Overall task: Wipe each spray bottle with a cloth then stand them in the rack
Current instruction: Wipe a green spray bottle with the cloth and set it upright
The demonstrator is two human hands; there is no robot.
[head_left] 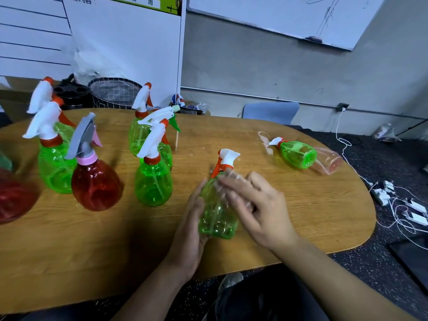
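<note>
Above the wooden table's [301,218] front edge, my left hand [192,218] holds a green spray bottle [217,216] by its left side. The bottle has a white and orange trigger head and is held roughly upright. My right hand [257,205] lies over the bottle's upper right side with its fingers spread and motion-blurred. A pale blur shows at those fingertips, and I cannot make out a cloth. Another green bottle [297,154] lies on its side at the far right of the table, beside a clear pink one [331,162].
Several bottles stand on the left half: green ones [152,184] [54,167] [139,137], a red one [96,185], and another red one [11,198] at the edge. A basket [113,91] and blue chair [271,112] sit behind. Cables [393,200] lie on the floor to the right.
</note>
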